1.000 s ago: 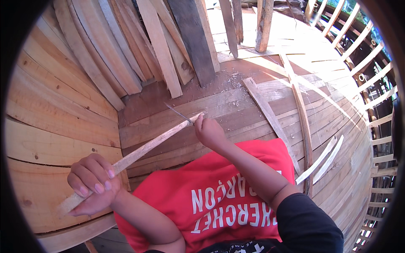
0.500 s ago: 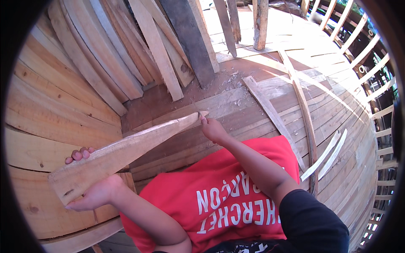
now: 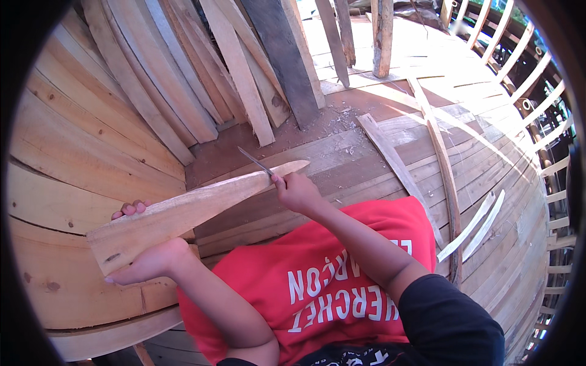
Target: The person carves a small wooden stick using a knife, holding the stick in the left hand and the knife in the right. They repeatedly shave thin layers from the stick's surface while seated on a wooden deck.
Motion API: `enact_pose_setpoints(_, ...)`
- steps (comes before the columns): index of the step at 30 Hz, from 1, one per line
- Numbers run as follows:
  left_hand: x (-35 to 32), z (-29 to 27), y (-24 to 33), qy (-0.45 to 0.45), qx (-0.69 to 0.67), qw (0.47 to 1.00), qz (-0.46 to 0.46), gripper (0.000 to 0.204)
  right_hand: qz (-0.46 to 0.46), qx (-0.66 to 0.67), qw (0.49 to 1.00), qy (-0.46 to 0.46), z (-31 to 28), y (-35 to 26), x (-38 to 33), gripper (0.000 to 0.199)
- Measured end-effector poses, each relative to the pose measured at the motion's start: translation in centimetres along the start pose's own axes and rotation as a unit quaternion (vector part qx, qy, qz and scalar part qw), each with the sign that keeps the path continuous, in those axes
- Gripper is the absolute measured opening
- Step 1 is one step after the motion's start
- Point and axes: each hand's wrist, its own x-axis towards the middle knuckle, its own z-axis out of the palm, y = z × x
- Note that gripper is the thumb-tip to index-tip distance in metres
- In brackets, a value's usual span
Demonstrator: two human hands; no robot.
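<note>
A tapered wooden board [image 3: 177,215] lies slantwise in front of me, its wide end at the left and its narrow tip at the right. My left hand [image 3: 152,263] is closed on the wide end, palm and thumb on the near side, fingertips over the far edge. In my right hand [image 3: 297,192] is a knife, its thin dark blade [image 3: 253,160] pointing up and left across the board's far edge near the narrow tip. The knife's handle is hidden in my fist. Red cloth [image 3: 256,274] with white lettering covers my lap below both forearms.
Curved planks [image 3: 91,146] form the wall at left, with upright timbers [image 3: 244,91] beside it. Wood shavings [image 3: 348,122] lie on the plank floor [image 3: 390,165]. A long narrow strip [image 3: 441,158], a shorter board [image 3: 397,165] and two pale curved offcuts [image 3: 482,226] lie to the right.
My right hand has moved left from the board's narrow tip, and the knife blade now shows plainly above the far edge. The board sits slightly farther right in view; my left hand keeps its hold.
</note>
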Motion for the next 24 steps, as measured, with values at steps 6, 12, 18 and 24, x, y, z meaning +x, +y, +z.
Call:
enact_pose_setpoints(6, 0.3, -2.0, -1.5, -0.199, -0.154, 0.966, -0.056, 0.088, 0.017, 0.079, 0.995, -0.065, -3.4, 0.4, -0.6, 0.059)
enact_pose_setpoints(12, -2.5, -1.2, -1.2, -0.246, -0.175, 0.952, -0.050, 0.092, -0.126, 0.146, 0.980, -0.042, -5.5, -5.4, -6.8, 0.051)
enact_pose_setpoints(18, -3.5, 0.0, -0.9, -0.251, -0.177, 0.950, -0.045, 0.089, -0.058, 0.147, 0.987, -0.005, -2.7, 2.6, -1.3, 0.050)
enact_pose_setpoints(24, -4.9, 0.0, -0.3, -0.257, -0.167, 0.951, -0.028, 0.089, -0.057, 0.193, 0.979, -0.024, -5.4, -5.3, -6.6, 0.051)
